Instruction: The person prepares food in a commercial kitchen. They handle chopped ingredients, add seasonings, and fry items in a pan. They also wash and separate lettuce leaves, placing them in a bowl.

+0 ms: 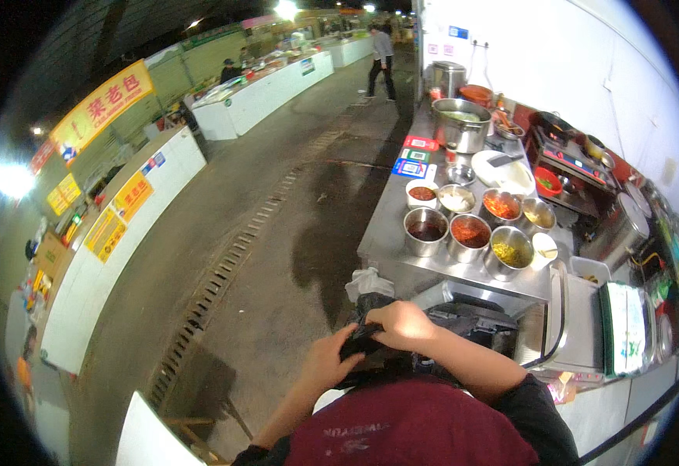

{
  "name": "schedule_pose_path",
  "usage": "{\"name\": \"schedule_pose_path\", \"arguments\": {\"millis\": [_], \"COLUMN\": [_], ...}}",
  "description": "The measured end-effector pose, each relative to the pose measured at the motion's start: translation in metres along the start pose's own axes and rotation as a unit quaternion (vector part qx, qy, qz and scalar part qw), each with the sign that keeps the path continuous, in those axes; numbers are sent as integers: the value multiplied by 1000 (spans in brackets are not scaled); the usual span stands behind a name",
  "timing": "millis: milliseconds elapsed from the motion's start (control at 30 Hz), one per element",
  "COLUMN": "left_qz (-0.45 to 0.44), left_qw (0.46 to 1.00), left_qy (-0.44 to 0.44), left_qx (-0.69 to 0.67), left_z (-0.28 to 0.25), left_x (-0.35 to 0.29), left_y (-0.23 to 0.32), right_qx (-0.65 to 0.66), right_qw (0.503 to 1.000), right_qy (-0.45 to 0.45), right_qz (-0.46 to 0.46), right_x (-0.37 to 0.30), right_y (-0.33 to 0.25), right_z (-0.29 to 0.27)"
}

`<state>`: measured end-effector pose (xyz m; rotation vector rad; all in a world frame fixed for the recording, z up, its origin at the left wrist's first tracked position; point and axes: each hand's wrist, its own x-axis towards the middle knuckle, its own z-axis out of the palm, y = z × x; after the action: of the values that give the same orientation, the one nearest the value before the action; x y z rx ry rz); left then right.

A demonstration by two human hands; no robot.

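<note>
In front of my body, both hands are closed on a crumpled black plastic bag (361, 340). My left hand (328, 357) pinches it from the left side. Just above and to the right, my right hand (403, 326) grips its upper part. Some of the bag is hidden behind my fingers. A white plastic bag (369, 283) hangs at the counter's corner beyond my hands. More dark, bulky material (471, 330) lies to the right of my right hand, under the counter edge; its kind is hard to make out.
On the steel counter (386, 237) stand several metal pots of sauces and toppings (470, 231), a large stockpot (462, 124) and a white cutting board with a cleaver (502, 171). A flat steel appliance (580, 318) is at right. A person (380, 62) walks in the aisle.
</note>
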<state>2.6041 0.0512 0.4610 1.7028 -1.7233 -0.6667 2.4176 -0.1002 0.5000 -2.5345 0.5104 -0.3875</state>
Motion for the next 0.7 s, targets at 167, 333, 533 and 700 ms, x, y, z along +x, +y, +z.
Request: {"name": "schedule_pose_path", "arguments": {"millis": [167,333,533,700], "left_qz": [-64,27,48,214], "left_qw": [993,994,995,955], "left_qy": [100,71,-24,-206], "left_qx": [7,72,79,20], "left_z": [-7,-5,-8,3], "left_x": [9,15,7,-28], "left_y": [10,25,45,26], "right_qx": [-159,-237,-231,-58], "right_qw": [987,956,964,909], "right_qy": [27,42,-130,-374], "right_qz": [-23,-165,-12,-175], "right_x": [-4,-3,-11,-29], "right_y": [3,-27,-54,-57], "right_z": [-64,-36,-7,-22]}}
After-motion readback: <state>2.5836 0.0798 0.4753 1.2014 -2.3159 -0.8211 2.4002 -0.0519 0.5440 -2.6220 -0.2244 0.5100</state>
